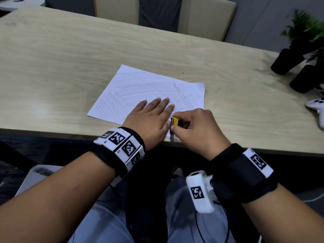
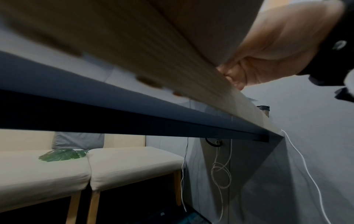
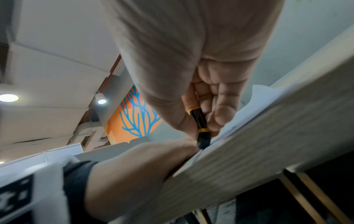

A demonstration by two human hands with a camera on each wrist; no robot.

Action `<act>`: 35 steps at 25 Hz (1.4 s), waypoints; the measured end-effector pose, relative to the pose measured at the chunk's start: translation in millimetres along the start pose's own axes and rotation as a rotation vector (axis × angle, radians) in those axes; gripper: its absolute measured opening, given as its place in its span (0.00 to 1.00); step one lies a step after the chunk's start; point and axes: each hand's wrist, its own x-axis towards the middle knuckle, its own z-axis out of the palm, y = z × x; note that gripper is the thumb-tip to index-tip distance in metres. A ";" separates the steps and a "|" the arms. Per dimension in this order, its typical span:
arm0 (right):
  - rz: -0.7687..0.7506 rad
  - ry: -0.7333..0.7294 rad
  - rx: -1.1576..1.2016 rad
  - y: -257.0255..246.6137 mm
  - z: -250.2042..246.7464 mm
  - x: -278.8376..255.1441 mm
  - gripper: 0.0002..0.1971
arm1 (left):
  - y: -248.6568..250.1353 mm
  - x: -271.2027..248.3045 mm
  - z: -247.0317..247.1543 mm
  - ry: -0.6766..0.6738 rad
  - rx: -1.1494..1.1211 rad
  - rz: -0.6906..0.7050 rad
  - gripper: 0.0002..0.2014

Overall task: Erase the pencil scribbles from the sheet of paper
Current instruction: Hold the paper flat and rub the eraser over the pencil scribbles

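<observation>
A white sheet of paper (image 1: 149, 90) covered in faint pencil scribbles lies on the wooden table (image 1: 70, 67), its near corner at the table's front edge. My left hand (image 1: 154, 111) lies flat on the sheet's near part, fingers straight and spread. My right hand (image 1: 180, 126) pinches a black eraser in a yellow and black sleeve (image 1: 174, 122) and holds its tip down on the sheet's near corner, right beside my left thumb. In the right wrist view the eraser (image 3: 200, 125) sits between thumb and fingers, its dark tip on the paper (image 3: 264, 97). The left wrist view shows only the table edge (image 2: 210, 84) and my right hand's underside.
Two black plant pots (image 1: 287, 62) with green leaves stand at the table's right end, with a white game controller (image 1: 317, 109) near them. Beige chairs (image 1: 205, 16) stand behind the table. My knees are under the front edge.
</observation>
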 end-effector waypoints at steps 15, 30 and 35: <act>0.037 0.054 -0.027 7.4 -4.8 9.7 0.05 | 1.0 0.0 1.2 0.015 0.011 0.005 0.28; 0.084 0.104 0.006 24.5 -16.0 3.8 0.03 | 1.9 -1.5 -1.2 0.010 0.000 0.008 0.27; 0.039 0.067 0.012 20.1 -12.9 -1.3 0.03 | 2.4 -1.1 -1.2 0.005 -0.003 0.008 0.27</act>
